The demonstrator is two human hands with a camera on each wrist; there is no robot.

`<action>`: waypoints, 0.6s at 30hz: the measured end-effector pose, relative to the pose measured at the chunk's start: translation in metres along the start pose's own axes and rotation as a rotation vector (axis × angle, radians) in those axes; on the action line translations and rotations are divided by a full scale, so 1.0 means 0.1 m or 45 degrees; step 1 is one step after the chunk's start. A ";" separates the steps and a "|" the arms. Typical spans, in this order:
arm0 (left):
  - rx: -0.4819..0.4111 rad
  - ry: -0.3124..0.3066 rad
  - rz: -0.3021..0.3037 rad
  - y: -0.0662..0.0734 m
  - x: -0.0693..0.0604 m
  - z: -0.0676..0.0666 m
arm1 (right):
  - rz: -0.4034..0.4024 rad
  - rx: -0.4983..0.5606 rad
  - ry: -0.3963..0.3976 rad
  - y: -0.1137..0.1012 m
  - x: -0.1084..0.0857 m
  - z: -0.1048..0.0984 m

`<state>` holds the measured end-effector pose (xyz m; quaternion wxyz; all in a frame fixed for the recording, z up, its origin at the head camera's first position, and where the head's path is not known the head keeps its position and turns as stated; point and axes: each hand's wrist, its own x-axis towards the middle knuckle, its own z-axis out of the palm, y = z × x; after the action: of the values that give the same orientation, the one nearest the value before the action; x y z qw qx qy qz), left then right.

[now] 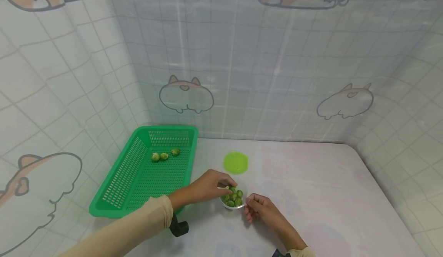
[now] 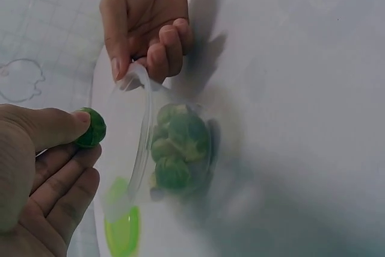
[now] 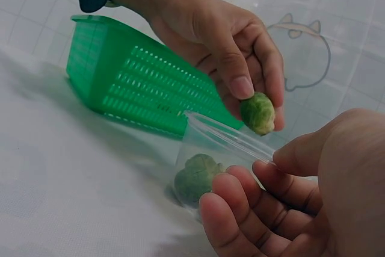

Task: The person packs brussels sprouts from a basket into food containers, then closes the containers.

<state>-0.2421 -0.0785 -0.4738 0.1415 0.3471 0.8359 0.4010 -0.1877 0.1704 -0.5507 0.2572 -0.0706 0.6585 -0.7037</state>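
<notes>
A clear round container (image 1: 231, 207) stands on the table with several Brussels sprouts (image 2: 180, 133) inside. Between thumb and fingers the left hand (image 1: 207, 187) pinches one sprout (image 3: 258, 114), just above the container's opening. The right hand (image 1: 264, 211) grips the container's rim (image 2: 144, 112) from the right, thumb and index finger on the edge, its other fingers curled beside the wall. In the left wrist view the pinched sprout (image 2: 91, 128) is apart from the rim.
A green perforated basket (image 1: 194, 164) stands to the left, holding three sprouts (image 1: 164, 156) near its back. Behind the container lies a bright green lid (image 1: 236, 163). Patterned sheets (image 1: 242, 95) hang behind and on both sides of the table.
</notes>
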 end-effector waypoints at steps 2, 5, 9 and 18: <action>-0.003 -0.015 -0.010 0.01 0.01 0.02 | 0.001 0.000 0.000 0.01 0.00 0.00; 0.000 -0.035 -0.013 0.03 0.03 0.06 | 0.005 0.003 -0.001 0.01 0.00 -0.01; -0.006 -0.064 -0.005 0.04 0.07 0.12 | 0.007 0.008 -0.004 0.02 0.00 -0.01; 0.089 -0.083 -0.010 0.03 0.16 0.24 | -0.005 0.008 0.001 0.02 -0.01 0.00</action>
<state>-0.2398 -0.0519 -0.4862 0.1579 0.3615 0.8456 0.3597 -0.1861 0.1707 -0.5518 0.2560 -0.0708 0.6561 -0.7064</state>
